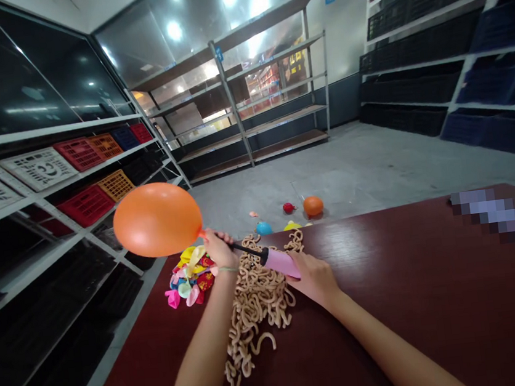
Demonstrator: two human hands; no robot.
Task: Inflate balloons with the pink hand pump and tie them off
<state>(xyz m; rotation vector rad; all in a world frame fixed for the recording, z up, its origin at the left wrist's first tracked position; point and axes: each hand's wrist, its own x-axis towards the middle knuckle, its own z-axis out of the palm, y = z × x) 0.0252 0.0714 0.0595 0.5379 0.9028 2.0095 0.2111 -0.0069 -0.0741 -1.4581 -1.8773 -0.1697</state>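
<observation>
An inflated orange balloon (pixel 157 220) sits on the end of a balloon pump, its neck pinched by my left hand (pixel 220 250) at the nozzle. My right hand (pixel 314 278) is wrapped round the pink part of the pump (pixel 280 262), whose black shaft runs between the hands. Below the pump lies a heap of curled beige pieces (pixel 255 298) on the dark red table (pixel 391 302). A pile of uninflated balloons (pixel 188 278) in several colours lies to the left of the heap, near my left hand.
On the floor beyond the table lie an orange balloon (pixel 313 206), a small red one (pixel 288 207) and a blue one (pixel 263 227). Shelves with plastic crates (pixel 79 152) stand on the left. A metal rack (pixel 239 114) is at the back, and dark crates (pixel 417 88) fill shelves at right.
</observation>
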